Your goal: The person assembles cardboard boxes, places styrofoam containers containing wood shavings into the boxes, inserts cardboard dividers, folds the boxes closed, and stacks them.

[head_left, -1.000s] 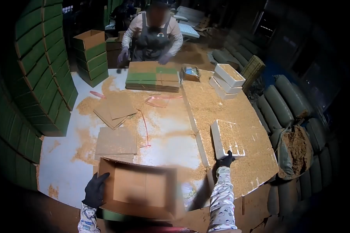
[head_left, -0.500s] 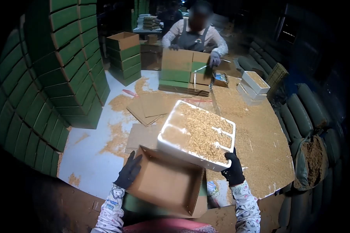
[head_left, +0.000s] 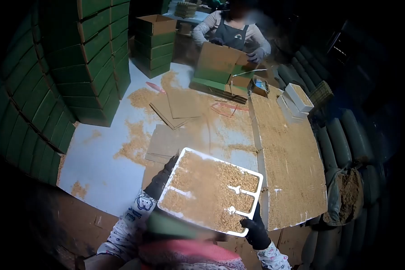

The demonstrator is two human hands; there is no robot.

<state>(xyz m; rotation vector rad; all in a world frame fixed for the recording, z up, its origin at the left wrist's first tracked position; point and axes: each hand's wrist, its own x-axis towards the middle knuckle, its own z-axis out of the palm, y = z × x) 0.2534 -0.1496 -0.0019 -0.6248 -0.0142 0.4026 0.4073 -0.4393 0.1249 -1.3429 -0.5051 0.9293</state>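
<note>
A white foam tray (head_left: 260, 180), filled with tan sawdust-like material, is tilted in front of me. My left hand (head_left: 163, 179), in a dark glove, lies along the tray's left side, its fingers partly hidden. At the near right corner, my right hand (head_left: 255, 231), gloved too, grips the tray with the thumb over the rim. Beneath the tray shows part of a green cardboard box (head_left: 171, 225); the rest of it is hidden.
Green boxes (head_left: 92, 67) are stacked high at the left. Flat cardboard sheets (head_left: 184, 103) lie on the white table (head_left: 99, 171). Across it, a co-worker (head_left: 231, 33) handles a cardboard box (head_left: 220, 63). Sawdust-like material (head_left: 292, 166) covers the right side, near white trays (head_left: 297, 101) and sacks (head_left: 346, 135).
The tray has come nearer and left, over the brown box whose inside showed before. My left hand has moved from the box's edge to the tray's side. The camera view has shifted.
</note>
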